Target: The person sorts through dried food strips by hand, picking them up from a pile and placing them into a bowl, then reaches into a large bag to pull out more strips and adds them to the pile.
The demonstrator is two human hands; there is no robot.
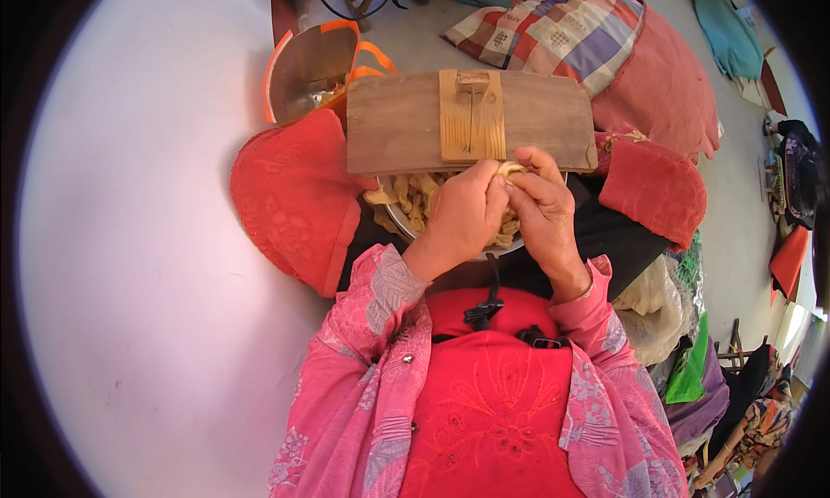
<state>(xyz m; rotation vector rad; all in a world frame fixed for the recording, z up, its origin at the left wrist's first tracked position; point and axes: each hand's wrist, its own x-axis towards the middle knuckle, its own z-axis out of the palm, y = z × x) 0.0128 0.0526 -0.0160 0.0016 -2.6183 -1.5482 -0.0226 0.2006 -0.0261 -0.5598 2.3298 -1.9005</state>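
Observation:
A pale yellow, curved piece (512, 169), perhaps a chicken foot, is pinched between the fingertips of both my hands. My left hand (461, 206) is closed on its near left side, with the back of the hand turned up. Thumb and fingers of my right hand (546, 206) close on it from the right. Just beyond my fingers lies a wooden board (393, 122) with a lighter wood strip (471, 135) and a small block across its middle. Under my hands, a bowl with a pale rim (396, 219) holds several similar yellowish pieces (415, 195), partly hidden by the board and my hands.
Red padded covers (298, 195) lie over my knees at both sides. Beyond the board's left end stands an orange-edged container (303, 70) with scraps inside. A checked cloth sack (562, 31) lies at the far right. Plastic bags (653, 312) sit right of my lap.

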